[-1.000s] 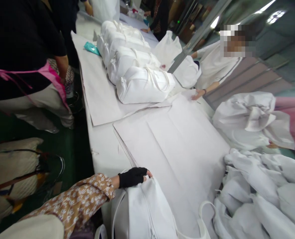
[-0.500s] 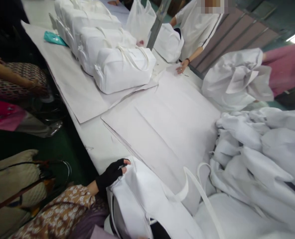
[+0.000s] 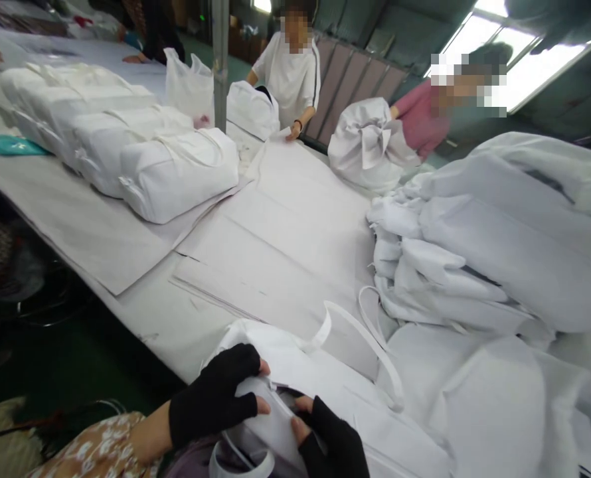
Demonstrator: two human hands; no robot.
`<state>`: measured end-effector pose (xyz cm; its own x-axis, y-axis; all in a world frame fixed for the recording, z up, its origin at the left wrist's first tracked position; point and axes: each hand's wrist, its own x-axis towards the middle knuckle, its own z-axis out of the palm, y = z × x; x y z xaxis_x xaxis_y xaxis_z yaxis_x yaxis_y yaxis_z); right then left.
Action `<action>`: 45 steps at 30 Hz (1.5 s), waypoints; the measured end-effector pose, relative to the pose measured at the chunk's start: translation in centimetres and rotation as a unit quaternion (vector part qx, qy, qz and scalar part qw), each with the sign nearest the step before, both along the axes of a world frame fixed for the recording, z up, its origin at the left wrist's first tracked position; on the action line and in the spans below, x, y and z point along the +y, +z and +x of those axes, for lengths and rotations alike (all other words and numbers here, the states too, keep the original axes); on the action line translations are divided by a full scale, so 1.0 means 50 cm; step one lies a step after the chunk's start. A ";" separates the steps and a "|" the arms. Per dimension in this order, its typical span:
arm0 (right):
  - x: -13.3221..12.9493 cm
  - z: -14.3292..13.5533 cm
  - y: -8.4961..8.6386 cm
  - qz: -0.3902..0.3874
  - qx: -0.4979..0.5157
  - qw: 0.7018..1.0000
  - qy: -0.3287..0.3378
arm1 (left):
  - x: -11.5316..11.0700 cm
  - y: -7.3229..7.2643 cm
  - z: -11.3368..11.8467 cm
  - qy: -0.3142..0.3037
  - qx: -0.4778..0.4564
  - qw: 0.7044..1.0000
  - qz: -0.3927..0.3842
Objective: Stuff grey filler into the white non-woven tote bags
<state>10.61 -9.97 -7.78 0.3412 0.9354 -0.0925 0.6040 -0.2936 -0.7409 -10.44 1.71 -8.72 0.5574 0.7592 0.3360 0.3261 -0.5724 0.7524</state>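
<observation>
A white bag [image 3: 285, 345] with long straps lies at the table's near edge, its zipped opening facing me. My left hand [image 3: 220, 395], in a black fingerless glove, pinches the bag's fabric beside the zipper. Just to the right, my right hand [image 3: 328, 438], gloved the same way, has its thumb and fingertips closed on the other edge of the opening. A white strap loop [image 3: 240, 461] hangs below my hands. What lies inside the bag is hidden.
Finished white bags [image 3: 176, 179] stand in a row at the left. Large flat sheets [image 3: 285, 232] cover the middle. White bags are heaped [image 3: 514, 232] at the right. Beyond the table, one person [image 3: 290, 79] touches the sheets; another holds a bulky white bundle [image 3: 362, 143].
My right hand has come into view at the opening. My left hand has moved from the bag's upper corner to the zipper edge. The view has swung right and up.
</observation>
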 end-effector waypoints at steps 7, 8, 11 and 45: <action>0.062 -0.042 -0.002 -0.013 0.041 0.999 -0.033 | -0.039 -0.026 0.061 0.085 -0.013 0.996 0.003; 0.072 -0.046 0.003 -0.020 0.037 0.999 -0.034 | -0.041 -0.025 0.064 0.077 -0.024 0.997 -0.006; 0.095 -0.052 0.022 -0.033 0.050 0.997 -0.042 | -0.042 -0.020 0.068 0.050 -0.042 0.997 -0.041; 0.049 0.001 0.046 0.123 -0.090 0.987 0.054 | -0.004 -0.041 0.005 -0.042 0.141 0.962 0.229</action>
